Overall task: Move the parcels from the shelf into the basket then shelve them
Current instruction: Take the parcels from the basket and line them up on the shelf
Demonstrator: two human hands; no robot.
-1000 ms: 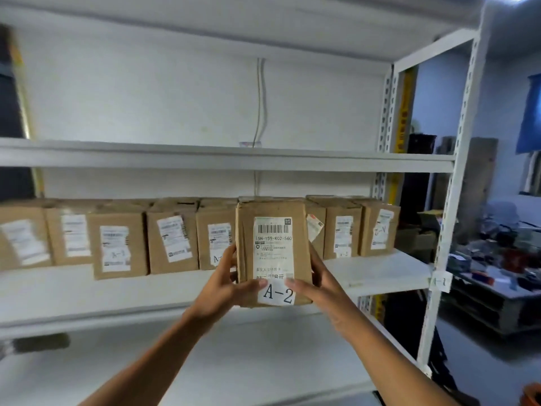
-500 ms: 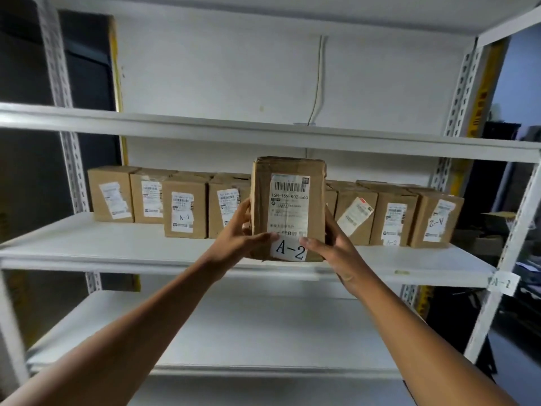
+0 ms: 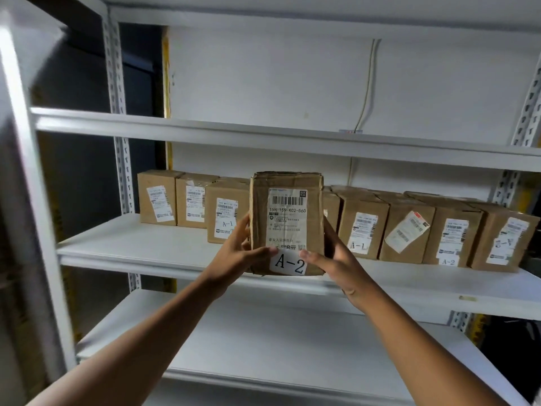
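Head cam: left hand (image 3: 234,256) and right hand (image 3: 336,259) both grip the box (image 3: 288,221) (marked A-2) upright before the shelf (image 3: 146,250).

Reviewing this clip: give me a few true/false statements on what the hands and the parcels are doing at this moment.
1. Both hands, left hand and right hand, hold the A-2 parcel. True.
2. The held parcel's label faces away from the camera. False: its barcode label and A-2 mark face the camera.
3. A row of parcels stands on the middle shelf behind it. True.
4. The lower shelf is packed with parcels. False: no parcels show on it.
5. A basket sits beside the hands. False: no basket is in view.
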